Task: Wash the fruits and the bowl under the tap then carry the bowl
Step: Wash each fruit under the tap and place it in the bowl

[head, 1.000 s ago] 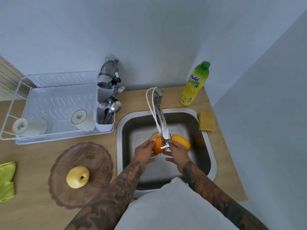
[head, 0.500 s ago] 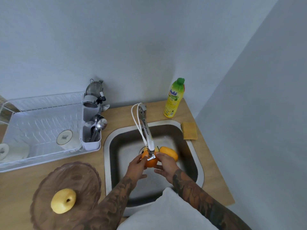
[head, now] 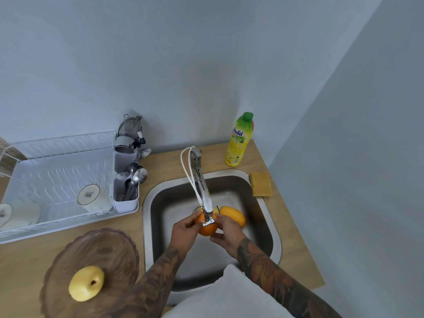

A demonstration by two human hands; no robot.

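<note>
Over the steel sink (head: 151, 226), under the spout of the tap (head: 205, 200), I hold an orange (head: 207, 228) between both hands. My left hand (head: 183, 232) grips its left side and my right hand (head: 226, 235) grips its right side. The tap's tip hides the top of the orange. An orange-yellow mango (head: 232, 215) lies on the sink floor just behind my right hand. On the counter to the left stands a brown glass bowl (head: 110, 246) with a yellow apple (head: 86, 283) in it.
A white dish rack (head: 52, 180) with cups and a cutlery holder (head: 125, 191) stands at the back left. A green-capped dish soap bottle (head: 238, 140) and a yellow sponge (head: 261, 187) sit beside the sink at the right. Walls close in behind and to the right.
My view has tilted up, so everything sits lower in frame. Both hands stay on the orange under the tap, turning it slightly.
</note>
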